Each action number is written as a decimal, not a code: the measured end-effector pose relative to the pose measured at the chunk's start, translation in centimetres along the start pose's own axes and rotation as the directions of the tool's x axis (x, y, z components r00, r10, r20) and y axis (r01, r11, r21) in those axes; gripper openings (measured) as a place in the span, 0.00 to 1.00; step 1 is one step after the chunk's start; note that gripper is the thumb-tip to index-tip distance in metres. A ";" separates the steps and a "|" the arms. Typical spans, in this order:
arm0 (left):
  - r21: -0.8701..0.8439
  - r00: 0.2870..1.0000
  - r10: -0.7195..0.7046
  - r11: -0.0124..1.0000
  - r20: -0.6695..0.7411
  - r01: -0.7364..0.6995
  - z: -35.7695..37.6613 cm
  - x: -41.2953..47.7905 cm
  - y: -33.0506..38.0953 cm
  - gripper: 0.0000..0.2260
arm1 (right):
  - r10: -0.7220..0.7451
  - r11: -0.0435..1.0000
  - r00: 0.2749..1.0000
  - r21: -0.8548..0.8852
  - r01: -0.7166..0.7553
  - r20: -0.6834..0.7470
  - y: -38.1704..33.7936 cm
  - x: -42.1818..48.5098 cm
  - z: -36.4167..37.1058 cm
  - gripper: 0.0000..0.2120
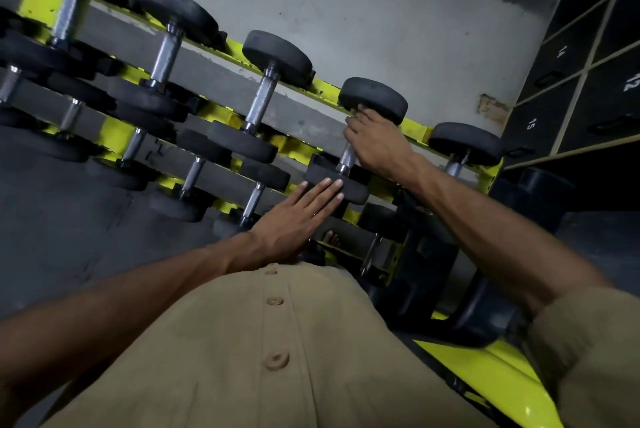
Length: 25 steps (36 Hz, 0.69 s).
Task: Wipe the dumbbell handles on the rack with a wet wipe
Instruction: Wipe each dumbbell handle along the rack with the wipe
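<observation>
Knurled steel handle (347, 157) of one top-tier dumbbell (372, 100): we see the right hand (375, 142) wrapped around its upper part, fingers curled over the bar and up against the inner face of the far black head. We cannot make out a wet wipe under this hand; if one is there, the fingers hide it. Only the lower stretch of the handle shows, bare and shiny, running down into the near head (337, 182).

Against that near head we see the left hand (296, 216) laid flat, fingers straight and together, their tips touching the rubber; it grasps nothing.

Outward from the grip, the yellow rack (323, 85) carries a row of similar dumbbells on its top tier, three to the left of the held one and one more (465, 143) to its right, each with a bare steel handle between black heads. Lower tiers hold further dumbbells. Behind the rack stands a grey wall (381, 12); at the far right we see black numbered lockers (588, 57). The person's tan buttoned shirt (277, 341) fills the foreground.
</observation>
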<state>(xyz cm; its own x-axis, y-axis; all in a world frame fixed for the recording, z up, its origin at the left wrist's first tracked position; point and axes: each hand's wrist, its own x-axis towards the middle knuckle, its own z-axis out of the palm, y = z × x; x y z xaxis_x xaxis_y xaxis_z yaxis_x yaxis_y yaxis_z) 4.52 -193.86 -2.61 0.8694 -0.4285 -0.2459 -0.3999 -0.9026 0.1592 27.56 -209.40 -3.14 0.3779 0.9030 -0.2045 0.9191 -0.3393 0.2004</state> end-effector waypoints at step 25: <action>-0.018 0.998 -0.004 1.000 0.069 0.005 -0.4 -0.2 0.0 0.37 | 0.038 0.994 0.984 0.105 -0.020 -0.175 0.7 -2.8 -0.4 0.18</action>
<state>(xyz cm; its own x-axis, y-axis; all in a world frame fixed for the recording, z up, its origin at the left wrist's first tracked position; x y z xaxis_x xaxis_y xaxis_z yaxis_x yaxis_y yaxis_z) 4.48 -193.81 -2.18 0.8490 -0.4267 -0.3116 -0.3902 -0.9040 0.1748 27.12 -212.11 -2.07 0.3872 0.9216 -0.0262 0.9181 -0.3828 0.1029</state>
